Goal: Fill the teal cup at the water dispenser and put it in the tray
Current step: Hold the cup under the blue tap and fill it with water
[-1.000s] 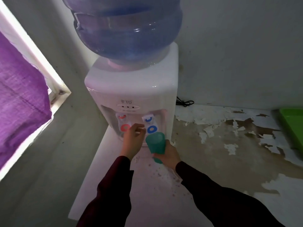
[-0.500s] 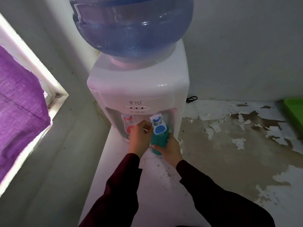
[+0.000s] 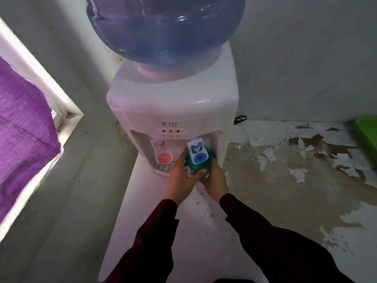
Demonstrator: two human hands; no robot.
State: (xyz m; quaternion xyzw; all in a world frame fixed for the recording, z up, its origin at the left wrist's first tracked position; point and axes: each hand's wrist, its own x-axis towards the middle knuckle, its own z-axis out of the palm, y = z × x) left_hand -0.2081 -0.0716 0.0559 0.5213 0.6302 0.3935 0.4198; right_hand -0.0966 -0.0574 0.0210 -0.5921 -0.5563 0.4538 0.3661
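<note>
The room is dim and a bit purple. Bright light comes in at the left by the purple curtain (image 3: 22, 127). Small shiny spots sit on the water bottle (image 3: 163, 27). The cup (image 3: 199, 160) looks blurry. The wall lines bend near the edges.

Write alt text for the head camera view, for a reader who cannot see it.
Two hands, left hand and right hand, hold a teal cup under the blue tap of a white water dispenser topped by a blue bottle. A red tap sits beside it; a green tray edges in far right.
</note>
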